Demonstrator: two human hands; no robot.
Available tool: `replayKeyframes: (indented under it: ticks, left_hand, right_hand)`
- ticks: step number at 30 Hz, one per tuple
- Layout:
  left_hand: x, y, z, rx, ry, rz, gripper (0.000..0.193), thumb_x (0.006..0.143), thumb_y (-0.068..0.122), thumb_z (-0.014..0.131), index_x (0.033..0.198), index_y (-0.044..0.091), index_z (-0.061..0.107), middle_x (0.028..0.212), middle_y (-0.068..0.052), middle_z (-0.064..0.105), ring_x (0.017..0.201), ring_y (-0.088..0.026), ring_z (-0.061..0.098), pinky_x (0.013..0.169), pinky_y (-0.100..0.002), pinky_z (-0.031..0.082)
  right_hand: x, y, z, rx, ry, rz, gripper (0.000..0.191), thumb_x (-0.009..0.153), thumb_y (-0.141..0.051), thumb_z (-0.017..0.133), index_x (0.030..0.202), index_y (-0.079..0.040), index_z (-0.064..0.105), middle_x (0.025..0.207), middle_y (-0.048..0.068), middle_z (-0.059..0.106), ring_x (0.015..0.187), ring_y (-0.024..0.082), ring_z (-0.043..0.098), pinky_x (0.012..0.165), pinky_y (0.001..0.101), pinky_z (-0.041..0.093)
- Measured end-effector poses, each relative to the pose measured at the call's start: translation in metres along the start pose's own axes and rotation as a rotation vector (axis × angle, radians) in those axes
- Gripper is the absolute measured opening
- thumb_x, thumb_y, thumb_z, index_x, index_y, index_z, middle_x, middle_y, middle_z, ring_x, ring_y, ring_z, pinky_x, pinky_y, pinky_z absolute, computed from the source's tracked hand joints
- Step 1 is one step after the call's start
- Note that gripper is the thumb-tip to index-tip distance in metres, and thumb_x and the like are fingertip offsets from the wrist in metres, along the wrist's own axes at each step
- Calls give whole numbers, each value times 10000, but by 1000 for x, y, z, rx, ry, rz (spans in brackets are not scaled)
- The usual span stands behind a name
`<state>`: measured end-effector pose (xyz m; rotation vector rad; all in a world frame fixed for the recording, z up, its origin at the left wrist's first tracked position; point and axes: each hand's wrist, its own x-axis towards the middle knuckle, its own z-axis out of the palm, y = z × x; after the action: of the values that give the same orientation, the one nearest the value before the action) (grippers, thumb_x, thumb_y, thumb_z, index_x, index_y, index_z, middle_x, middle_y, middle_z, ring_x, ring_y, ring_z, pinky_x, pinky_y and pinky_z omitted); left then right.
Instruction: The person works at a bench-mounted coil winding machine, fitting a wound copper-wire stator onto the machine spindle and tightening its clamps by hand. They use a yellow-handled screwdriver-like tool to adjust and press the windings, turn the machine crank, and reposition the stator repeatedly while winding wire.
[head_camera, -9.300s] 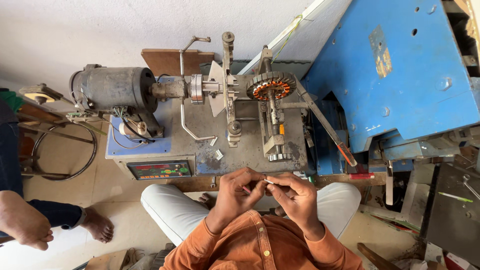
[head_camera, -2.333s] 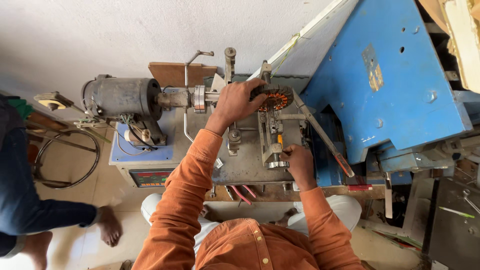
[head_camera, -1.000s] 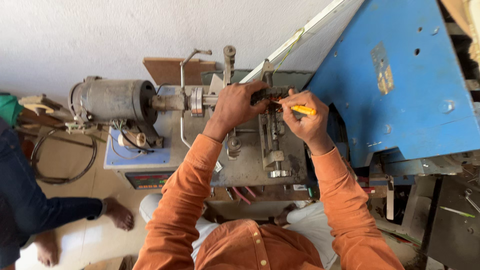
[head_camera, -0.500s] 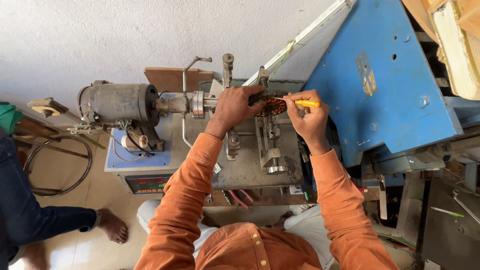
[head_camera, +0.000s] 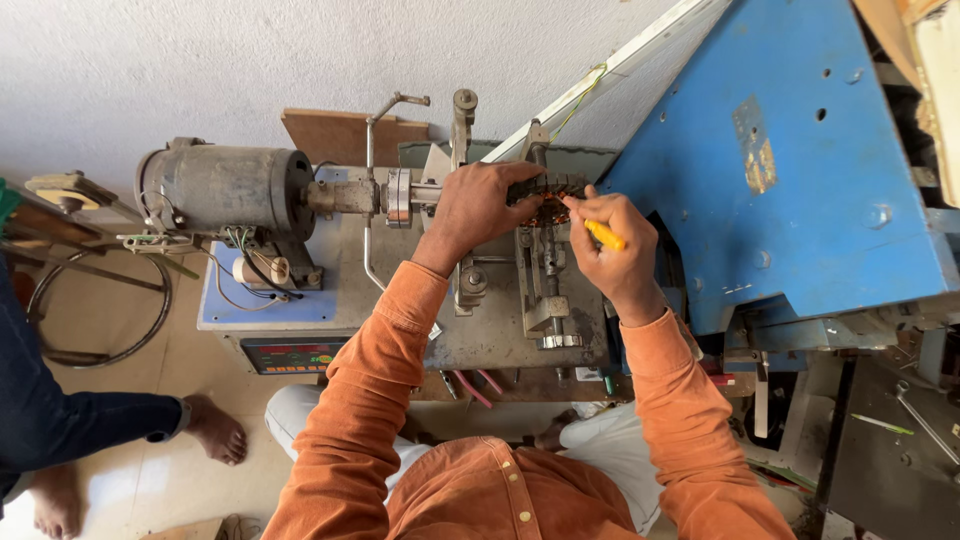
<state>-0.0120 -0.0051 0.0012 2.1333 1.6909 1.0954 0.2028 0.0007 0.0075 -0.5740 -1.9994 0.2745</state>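
White plaster wall (head_camera: 200, 60) is backing a low grey winding machine bench (head_camera: 500, 340); at far left a second person's bare foot (head_camera: 215, 432) and dark trouser leg are standing on the tiled floor beside a wire hoop (head_camera: 95, 320). Moving right, a grey electric motor (head_camera: 225, 190) is sitting on the bench with its shaft (head_camera: 350, 195) running toward the work, and a small counter box with a red display (head_camera: 290, 352) is sitting under it. Left hand (head_camera: 478, 205) is curling over the wound stator core (head_camera: 548, 195) on the spindle, fingers closed down on its top and gripping it. Right hand (head_camera: 612, 245) is closing around a yellow-handled tool (head_camera: 603, 234), pinching it with the tip pointing into the core's copper windings; the tip itself is hidden. Big blue metal panel (head_camera: 790, 170) is filling the right side. Risk judged: the tool tip slipping could be nicking winding insulation or jabbing the left fingers, since both hands are crowding the same core; the motor starting would be catching fingers or a sleeve.
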Motion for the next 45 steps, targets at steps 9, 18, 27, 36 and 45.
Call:
replayKeyframes:
  ticks: [9, 18, 27, 36, 45]
  left_hand:
    - [-1, 5, -7, -9, -16, 13, 393, 815, 275, 800, 1198, 190, 775, 1053, -43, 789, 800, -253, 747, 720, -392, 585]
    - [1, 4, -5, -2, 9, 79, 408, 815, 270, 787, 1213, 184, 758, 1084, -38, 787, 831, -261, 755, 712, -392, 589]
    - [9, 5, -6, -26, -41, 34, 400, 808, 269, 770, 1193, 162, 760, 997, -87, 789, 791, -294, 747, 723, -416, 583]
    - [8, 11, -11, -15, 59, 183, 355, 846, 314, 799, 1163, 157, 767, 914, -156, 768, 810, -363, 730, 738, -462, 581]
    - [8, 17, -11, 30, 116, 178, 379, 807, 258, 799, 1173, 164, 767, 953, -112, 793, 802, -304, 759, 759, -430, 602]
  right_hand:
    - [0, 4, -9, -33, -140, -115, 224, 935, 88, 728, 943, -12, 528, 910, 138, 686, 917, 267, 737, 1075, 461, 602]
    - [-3, 11, -9, -23, -156, -152, 241, 937, 78, 723, 932, -17, 502, 918, 129, 666, 926, 274, 744, 1078, 471, 589]
    - [-2, 18, -10, -58, -173, -210, 240, 913, 81, 732, 921, -23, 515, 894, 113, 660, 915, 275, 748, 1078, 468, 581]
    - [-1, 3, -27, 70, 43, -58, 147, 993, 58, 734, 999, 5, 596, 1022, 153, 700, 978, 286, 719, 940, 413, 596]
    - [-117, -1, -15, 51, -541, 976, 349, 796, -93, 796, 1097, 47, 687, 879, 199, 744, 719, 231, 730, 594, 331, 583]
